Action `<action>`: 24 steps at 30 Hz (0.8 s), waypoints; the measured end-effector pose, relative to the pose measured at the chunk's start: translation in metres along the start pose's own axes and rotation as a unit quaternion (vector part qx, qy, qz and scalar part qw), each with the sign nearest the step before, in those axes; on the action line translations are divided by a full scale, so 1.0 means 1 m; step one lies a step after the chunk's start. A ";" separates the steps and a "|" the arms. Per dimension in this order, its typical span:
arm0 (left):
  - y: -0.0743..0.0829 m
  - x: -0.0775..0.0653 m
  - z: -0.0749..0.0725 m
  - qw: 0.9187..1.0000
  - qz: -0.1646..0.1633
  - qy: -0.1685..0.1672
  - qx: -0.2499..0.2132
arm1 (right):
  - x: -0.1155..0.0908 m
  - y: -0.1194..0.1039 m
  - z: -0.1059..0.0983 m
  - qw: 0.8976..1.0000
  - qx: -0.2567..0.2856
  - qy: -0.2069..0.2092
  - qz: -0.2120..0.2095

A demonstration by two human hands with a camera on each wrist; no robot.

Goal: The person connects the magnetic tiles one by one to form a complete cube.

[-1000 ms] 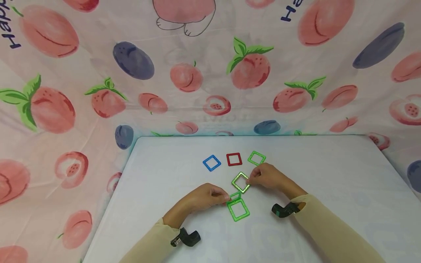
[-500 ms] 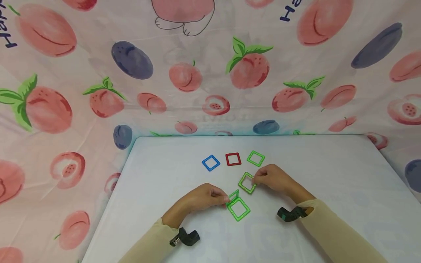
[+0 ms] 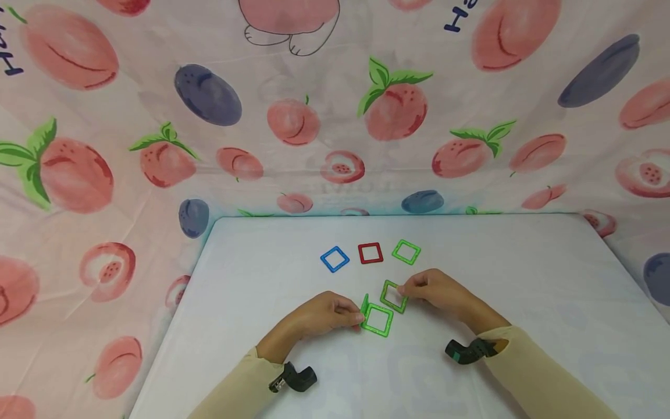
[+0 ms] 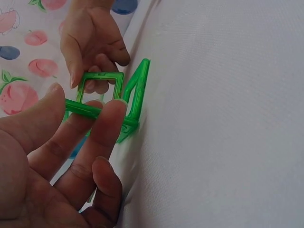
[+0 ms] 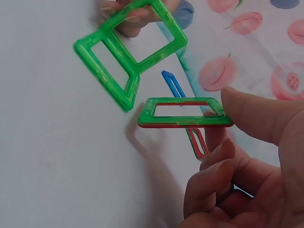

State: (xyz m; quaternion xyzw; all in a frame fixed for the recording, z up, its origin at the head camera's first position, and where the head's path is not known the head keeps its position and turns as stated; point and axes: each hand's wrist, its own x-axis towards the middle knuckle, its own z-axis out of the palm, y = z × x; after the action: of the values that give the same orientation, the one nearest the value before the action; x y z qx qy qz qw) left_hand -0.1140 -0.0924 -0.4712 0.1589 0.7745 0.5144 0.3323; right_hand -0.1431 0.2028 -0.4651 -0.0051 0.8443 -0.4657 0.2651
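Note:
My left hand (image 3: pixel 327 314) pinches a pair of green square magnetic tiles (image 3: pixel 389 323) joined along one edge. They meet at an angle, one facing up and the other tile (image 3: pixel 364 304) standing steeply, as the right wrist view also shows. To their right, my right hand (image 3: pixel 437 288) pinches another green square tile (image 5: pixel 185 119) by one edge, between thumb and fingers. A red layer (image 5: pixel 171 126) lies flush under that tile; it looks like a second tile stacked beneath. A small gap separates this stack from the joined pair.
Behind the hands, a blue square tile (image 3: pixel 335 259), a red square tile (image 3: pixel 370 253) and a light green square tile (image 3: pixel 406 252) lie in a row on the white table (image 3: pixel 262 256). A fruit-print cloth (image 3: pixel 345 116) hangs at the back and left.
The joined green pair has turned in my left hand, its upright tile now steeper and at the left. My right hand has shifted right and slightly nearer with its tile.

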 end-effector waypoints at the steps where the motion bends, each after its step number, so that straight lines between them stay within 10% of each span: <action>1: 0.000 0.000 0.000 1.000 0.001 0.000 0.000 | -0.001 0.000 0.001 1.000 0.002 -0.001 -0.006; 24: 0.002 -0.002 -0.001 1.000 0.005 -0.005 -0.001 | 0.003 -0.012 0.013 0.996 -0.025 -0.031 -0.079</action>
State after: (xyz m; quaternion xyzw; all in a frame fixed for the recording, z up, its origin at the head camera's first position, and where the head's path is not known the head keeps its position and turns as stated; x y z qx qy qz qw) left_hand -0.1136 -0.0933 -0.4687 0.1648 0.7715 0.5158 0.3340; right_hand -0.1432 0.1853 -0.4623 -0.0930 0.8439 -0.4637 0.2533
